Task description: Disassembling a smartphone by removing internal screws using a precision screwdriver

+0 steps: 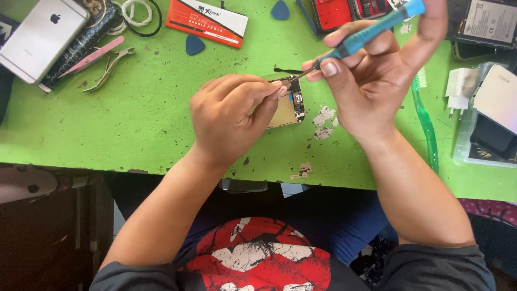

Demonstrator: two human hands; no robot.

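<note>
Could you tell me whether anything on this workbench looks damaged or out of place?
Yes: the green table has paint chipped off in pale patches beside the opened phone and along its front edge. The left hand steadies the phone while the right hand holds a blue screwdriver to it.

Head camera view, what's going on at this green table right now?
A person is working on an opened phone lying on a green table. The left hand steadies the phone, fingertips at its top edge. The right hand holds a blue-handled screwdriver, its tip at the phone's upper end. Nearby lie a silver phone, tweezers, blue picks and a green toothbrush.
</note>
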